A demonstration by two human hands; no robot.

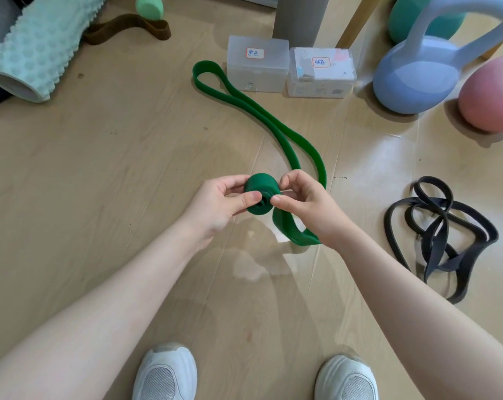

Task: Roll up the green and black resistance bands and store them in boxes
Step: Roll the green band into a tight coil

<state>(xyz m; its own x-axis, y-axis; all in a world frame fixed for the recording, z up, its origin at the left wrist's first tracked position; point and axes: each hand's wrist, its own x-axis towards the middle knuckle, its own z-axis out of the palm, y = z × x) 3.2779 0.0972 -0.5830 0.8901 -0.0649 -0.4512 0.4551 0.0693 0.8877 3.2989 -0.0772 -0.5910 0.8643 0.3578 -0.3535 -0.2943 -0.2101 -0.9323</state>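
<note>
Pale wood-look flooring (100, 157) fills my view, crowded at the edges with gear: a knobbly mint foam roller (39, 50) far left, a blue kettlebell (417, 73) and a pink ball (492, 93) far right. Between them, at the back, stand two frosted boxes, the left box (257, 64) and the right box (321, 73), each with a small handwritten label, touching side by side. The black band (443, 235) lies in a loose tangle on the floor to my right, untouched. The green band (273, 119) runs as a long flat loop from near the left box toward me, curving in around my right wrist. Its near end is wound into a tight roll (260, 194), held above the floor. My left hand (224, 203) is closed on the roll's left end, my right hand (305, 197) pinches its right end. The roll's axis lies left to right between my hands, and the free length trails away forward and right, so I judge the rolling must advance toward the boxes.
</note>
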